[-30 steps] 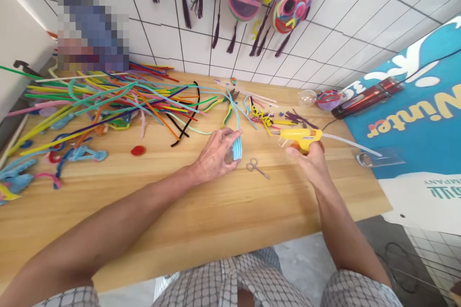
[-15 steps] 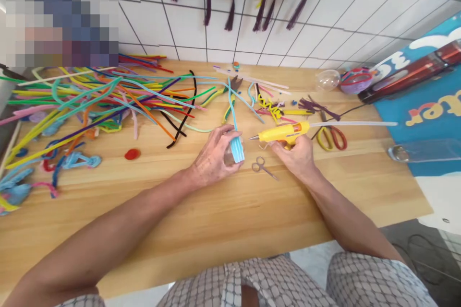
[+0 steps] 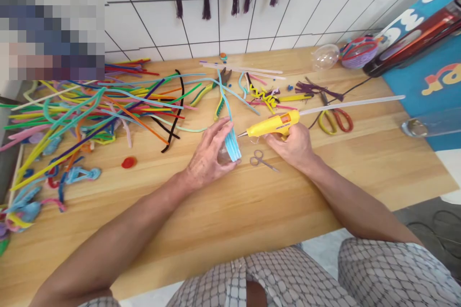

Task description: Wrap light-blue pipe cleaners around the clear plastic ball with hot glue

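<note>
My left hand (image 3: 211, 156) is closed around a small clear ball wrapped with a light blue pipe cleaner (image 3: 232, 142), resting on the wooden table (image 3: 230, 211). The pipe cleaner's free end runs up toward the pliers (image 3: 220, 87). My right hand (image 3: 293, 146) grips a yellow glue gun (image 3: 275, 123) with a long clear glue stick (image 3: 353, 104) sticking out behind. The gun's nozzle points left, almost touching the blue wrap. Small silver scissors (image 3: 260, 159) lie on the table between my hands.
A big heap of coloured pipe cleaners (image 3: 90, 110) covers the table's left. Red-and-yellow scissors (image 3: 333, 117), purple scraps (image 3: 317, 90), a clear ball (image 3: 325, 56) and a wrapped ball (image 3: 360, 50) lie at the right rear. A red disc (image 3: 128, 162) sits left of my hand.
My right hand has carried the glue gun leftward until its nozzle sits beside the blue wrap. The left hand has kept its hold. The view has tilted down.
</note>
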Demonstrator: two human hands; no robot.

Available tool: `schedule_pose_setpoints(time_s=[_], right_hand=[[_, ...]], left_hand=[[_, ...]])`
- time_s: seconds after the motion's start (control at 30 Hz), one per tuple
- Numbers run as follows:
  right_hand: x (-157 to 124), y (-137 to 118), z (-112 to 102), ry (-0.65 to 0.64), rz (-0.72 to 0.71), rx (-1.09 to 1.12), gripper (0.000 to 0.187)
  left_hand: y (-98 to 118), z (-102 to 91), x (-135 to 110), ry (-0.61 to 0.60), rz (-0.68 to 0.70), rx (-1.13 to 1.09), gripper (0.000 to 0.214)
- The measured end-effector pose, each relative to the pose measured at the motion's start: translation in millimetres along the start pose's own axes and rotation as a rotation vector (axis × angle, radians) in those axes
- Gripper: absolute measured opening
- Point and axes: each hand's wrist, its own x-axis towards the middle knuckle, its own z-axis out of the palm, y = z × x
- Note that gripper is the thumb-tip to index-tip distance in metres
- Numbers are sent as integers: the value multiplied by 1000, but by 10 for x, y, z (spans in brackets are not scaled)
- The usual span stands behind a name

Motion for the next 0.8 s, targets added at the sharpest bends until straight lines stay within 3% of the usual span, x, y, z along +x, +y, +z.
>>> schedule_pose_setpoints(time_s=[0.13, 0.33, 0.57, 0.8], right_hand=[[5, -2, 32, -11, 21, -9, 29], [-5, -36, 37, -19, 31, 3, 25], [3, -89, 1, -46, 16, 54, 33], [-5, -102, -2, -58, 21, 65, 28]], left_hand=[[-2, 26, -16, 17, -4, -9, 119], [-8, 30, -2, 37, 68, -2, 111], [28, 9, 21, 25, 75, 0, 109], [34, 10, 27, 19, 81, -19, 106]])
